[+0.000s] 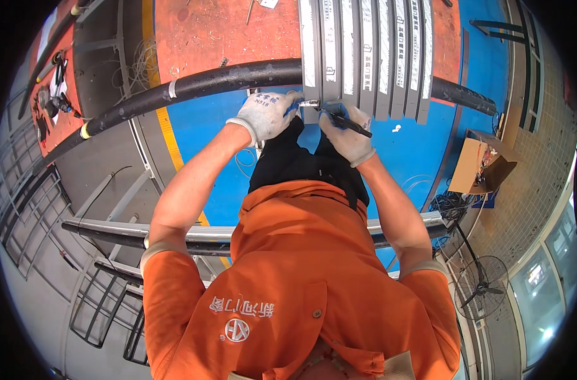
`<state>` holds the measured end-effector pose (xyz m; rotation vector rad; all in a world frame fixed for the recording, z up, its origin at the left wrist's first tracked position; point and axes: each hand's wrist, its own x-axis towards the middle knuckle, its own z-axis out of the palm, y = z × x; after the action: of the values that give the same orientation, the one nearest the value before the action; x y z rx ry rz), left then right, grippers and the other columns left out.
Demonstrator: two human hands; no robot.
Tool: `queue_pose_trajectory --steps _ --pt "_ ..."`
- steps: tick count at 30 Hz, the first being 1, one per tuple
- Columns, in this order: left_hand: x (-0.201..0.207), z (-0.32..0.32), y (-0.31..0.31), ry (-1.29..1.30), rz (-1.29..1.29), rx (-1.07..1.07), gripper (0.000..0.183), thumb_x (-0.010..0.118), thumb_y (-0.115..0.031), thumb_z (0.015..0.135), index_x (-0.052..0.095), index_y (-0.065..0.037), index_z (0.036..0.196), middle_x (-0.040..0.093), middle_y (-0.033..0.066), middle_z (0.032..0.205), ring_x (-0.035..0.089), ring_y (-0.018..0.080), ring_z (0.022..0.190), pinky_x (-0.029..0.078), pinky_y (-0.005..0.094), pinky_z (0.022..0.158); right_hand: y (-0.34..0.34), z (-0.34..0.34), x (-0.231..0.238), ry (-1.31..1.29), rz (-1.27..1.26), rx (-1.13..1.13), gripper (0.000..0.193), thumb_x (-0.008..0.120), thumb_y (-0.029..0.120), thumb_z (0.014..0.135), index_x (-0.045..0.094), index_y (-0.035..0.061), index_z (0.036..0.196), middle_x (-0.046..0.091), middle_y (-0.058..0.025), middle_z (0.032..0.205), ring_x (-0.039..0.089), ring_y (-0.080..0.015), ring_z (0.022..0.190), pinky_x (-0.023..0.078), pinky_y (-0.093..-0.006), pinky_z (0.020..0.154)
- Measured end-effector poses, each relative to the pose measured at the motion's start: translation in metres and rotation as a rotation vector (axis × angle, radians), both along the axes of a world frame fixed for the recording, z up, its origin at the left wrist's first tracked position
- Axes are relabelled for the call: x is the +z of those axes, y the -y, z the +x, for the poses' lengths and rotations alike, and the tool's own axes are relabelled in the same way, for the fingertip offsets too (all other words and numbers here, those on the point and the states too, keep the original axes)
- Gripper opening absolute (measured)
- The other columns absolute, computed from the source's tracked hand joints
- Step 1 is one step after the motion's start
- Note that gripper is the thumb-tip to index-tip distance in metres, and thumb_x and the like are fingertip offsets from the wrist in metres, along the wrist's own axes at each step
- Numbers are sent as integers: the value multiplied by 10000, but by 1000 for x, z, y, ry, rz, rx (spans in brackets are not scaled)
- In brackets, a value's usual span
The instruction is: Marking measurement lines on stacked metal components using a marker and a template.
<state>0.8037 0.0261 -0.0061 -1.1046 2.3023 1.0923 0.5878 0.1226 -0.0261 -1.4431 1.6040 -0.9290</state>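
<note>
White work gloves with blue palms cover both my hands. My left hand (269, 114) is at the near ends of a row of grey metal profiles (380, 106), fingers closed on a small silvery piece (310, 103) that reaches toward the right hand. Just to the right, my right hand (352, 134) grips a slim black pen-shaped tool (354, 124), slanting down to the right. Its tip is near the silvery piece; whether they touch I cannot tell. The profiles lie side by side, with printed white film strips along them.
Under the profiles, a black padded bar (237, 76) crosses before a red board (225, 31). Tools lie on another red surface (70, 123) at far left. An open cardboard box (475, 166), black cables (452, 206) and a fan (481, 285) stand at right. Another rail (206, 233) runs behind me.
</note>
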Motion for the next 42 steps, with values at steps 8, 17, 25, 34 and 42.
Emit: queue_pose_trajectory --steps 8,17,25,34,42 --pt "2 0 1 -16 20 24 435 544 -261 1055 579 -72 1445 750 247 1072 726 406 1010 572 490 905 -7 -7 -5 249 94 -175 109 733 6 929 721 -24 1033 731 -47 827 651 -83 725 537 -276 649" --pt "12 -6 12 -46 65 128 407 570 -278 1045 639 -31 1360 722 258 1176 683 425 1121 542 499 970 -15 -34 6 270 153 -225 115 698 6 975 721 -41 1077 737 -42 898 642 -66 804 527 -238 712" --pt "13 -29 3 -156 -21 120 371 584 -235 1031 657 -16 1322 715 237 1218 680 430 1119 543 485 983 6 -37 21 84 -135 -104 153 688 29 953 707 -13 1100 733 -122 942 703 -221 816 559 -362 744" --pt "10 -39 2 -109 -24 94 372 600 -270 1020 680 -1 1265 723 241 1164 689 423 1091 547 485 966 25 -47 -3 -163 -165 306 447 653 81 855 655 38 1299 663 -204 1185 624 -434 1145 482 -515 1038" --pt "9 -45 3 -16 -76 128 403 617 -321 1012 686 -9 1256 736 234 1133 698 412 1087 548 495 956 29 -47 -17 -274 -212 377 478 589 83 846 630 81 1322 632 -170 1248 558 -410 1225 438 -521 1092"
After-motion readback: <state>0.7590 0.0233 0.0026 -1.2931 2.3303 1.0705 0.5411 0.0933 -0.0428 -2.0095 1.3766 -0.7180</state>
